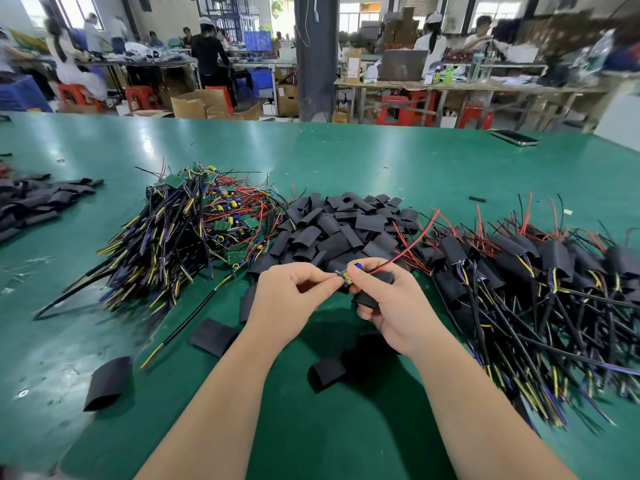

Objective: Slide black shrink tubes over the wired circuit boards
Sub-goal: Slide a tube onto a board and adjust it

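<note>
head view: the left hand point(291, 292) pinches one end of a small circuit board point(344, 276) between thumb and forefinger. the right hand point(388, 306) is curled round a black shrink tube point(372, 289), thumb tip on the board's other end, with its red wire point(412, 244) trailing up to the right. the board looks to be only at the tube's mouth — not yet sleeved. on the green table point(346, 157), sleeved boards point(519, 268) heap at the right, while a big bare-board pile point(194, 230) and a loose-tube heap point(339, 226) remain — roughly mid-job, i judge.
</note>
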`<state>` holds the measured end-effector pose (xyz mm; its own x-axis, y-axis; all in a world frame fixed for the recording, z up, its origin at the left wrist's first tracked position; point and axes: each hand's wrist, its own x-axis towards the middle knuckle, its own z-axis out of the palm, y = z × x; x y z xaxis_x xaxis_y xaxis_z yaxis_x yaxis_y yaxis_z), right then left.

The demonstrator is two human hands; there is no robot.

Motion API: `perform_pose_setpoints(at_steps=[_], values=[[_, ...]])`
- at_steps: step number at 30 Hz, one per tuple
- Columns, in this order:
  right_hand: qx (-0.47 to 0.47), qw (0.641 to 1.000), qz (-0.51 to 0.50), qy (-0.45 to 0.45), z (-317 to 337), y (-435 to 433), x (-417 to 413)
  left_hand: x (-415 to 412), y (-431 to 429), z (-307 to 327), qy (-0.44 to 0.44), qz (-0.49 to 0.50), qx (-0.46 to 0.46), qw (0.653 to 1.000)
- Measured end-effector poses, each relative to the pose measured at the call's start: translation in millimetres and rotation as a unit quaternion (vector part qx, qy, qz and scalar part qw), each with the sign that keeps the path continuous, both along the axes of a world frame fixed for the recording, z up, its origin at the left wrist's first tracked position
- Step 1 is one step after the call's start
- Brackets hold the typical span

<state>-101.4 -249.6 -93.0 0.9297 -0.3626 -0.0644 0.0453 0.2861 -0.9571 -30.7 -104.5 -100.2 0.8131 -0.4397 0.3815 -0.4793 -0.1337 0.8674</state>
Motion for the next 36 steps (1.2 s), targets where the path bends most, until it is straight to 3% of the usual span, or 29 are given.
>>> perform_pose_setpoints(at_steps=[4,9,14,20,24,33,36], values=[[-0.006,1.000,0.013,-0.027,-0.9,1.2,0.6,2.6,0.2,1.2,0.043,-0.007,0.018,0.999],[-0.012,0.999,0.039,-0.027,0.8,3.9,0.1,4.6,1.9,0.6,0.000,-0.022,0.130,0.991],[0.107,0.989,0.093,-0.036,9.2,-1.5,-2.7,9.0,11.8,7.5,0.058,-0.035,0.059,0.996],[0.193,0.974,-0.061,-0.104,19.3,-43.0,-8.3,13.0,27.1,13.7,0.123,-0.110,0.020,0.986],[0.323,0.922,-0.153,-0.151,20.7,-55.4,-10.5,12.1,29.3,15.7,0.132,-0.139,0.058,0.980],[0.357,0.905,-0.142,-0.182,28.5,-50.6,-12.7,11.4,32.3,17.2,0.132,-0.171,0.084,0.973],[0.331,0.921,-0.127,-0.164,30.6,-49.3,-16.0,11.0,31.8,16.4,0.132,-0.172,0.076,0.973]])
